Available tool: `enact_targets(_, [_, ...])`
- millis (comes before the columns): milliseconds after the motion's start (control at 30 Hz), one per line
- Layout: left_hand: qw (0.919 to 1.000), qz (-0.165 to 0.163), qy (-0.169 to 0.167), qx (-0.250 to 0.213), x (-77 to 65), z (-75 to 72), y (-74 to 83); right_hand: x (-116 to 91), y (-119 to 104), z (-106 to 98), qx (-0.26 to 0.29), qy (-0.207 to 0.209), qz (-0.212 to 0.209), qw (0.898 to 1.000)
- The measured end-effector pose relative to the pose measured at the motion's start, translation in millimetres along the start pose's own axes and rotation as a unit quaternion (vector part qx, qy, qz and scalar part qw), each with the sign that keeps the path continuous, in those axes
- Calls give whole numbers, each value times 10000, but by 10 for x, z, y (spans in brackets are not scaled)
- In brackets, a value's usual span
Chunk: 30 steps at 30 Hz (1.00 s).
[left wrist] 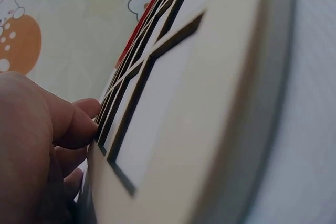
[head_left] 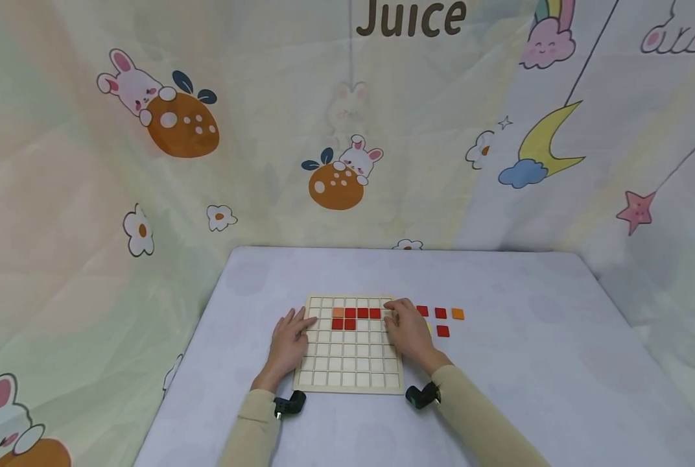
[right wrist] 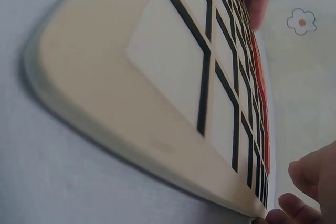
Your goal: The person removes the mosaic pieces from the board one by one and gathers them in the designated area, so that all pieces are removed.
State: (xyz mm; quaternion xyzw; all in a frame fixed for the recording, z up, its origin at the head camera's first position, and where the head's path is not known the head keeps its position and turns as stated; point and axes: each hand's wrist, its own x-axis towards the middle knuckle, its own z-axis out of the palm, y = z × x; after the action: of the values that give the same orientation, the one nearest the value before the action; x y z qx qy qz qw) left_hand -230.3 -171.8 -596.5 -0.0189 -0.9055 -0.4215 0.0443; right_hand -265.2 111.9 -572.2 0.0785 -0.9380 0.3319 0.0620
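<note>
Left hand and right hand, both bare, flank a pale gridded board lying flat on a white-covered table. The board looks nearly square, so no long axis stands out; its sides run near to far. In its far part, a pale orange tile and three of the five set red tiles make a left-to-right row, the other two reds sitting one row nearer. The left hand is relaxed, its digits touching the board's left edge toward the far end, with no tile seen in its grasp. The right hand bends over the board's far right, thumb and fingertips close to the row's right end; whether they pinch a tile cannot be told, since the head view is too small there and the right wrist view shows only part of the hand. The relation that counts is off to the right: three loose red tiles, a loose orange tile and a sliver of a yellow tile, partly hidden by the right hand, lie on the table just beyond that hand, by far the nearer; the board's width separates them from the left
</note>
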Motion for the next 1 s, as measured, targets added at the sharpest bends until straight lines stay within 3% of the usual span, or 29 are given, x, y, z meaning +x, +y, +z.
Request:
enact_targets(433, [10000, -16, 6, 53, 7, 9, -15, 94, -127, 68, -447, -378, 43, 9983])
enact_targets(1000, [10000, -44, -14, 10, 11, -1, -24, 150, -177, 101, -782, -374, -67, 9962])
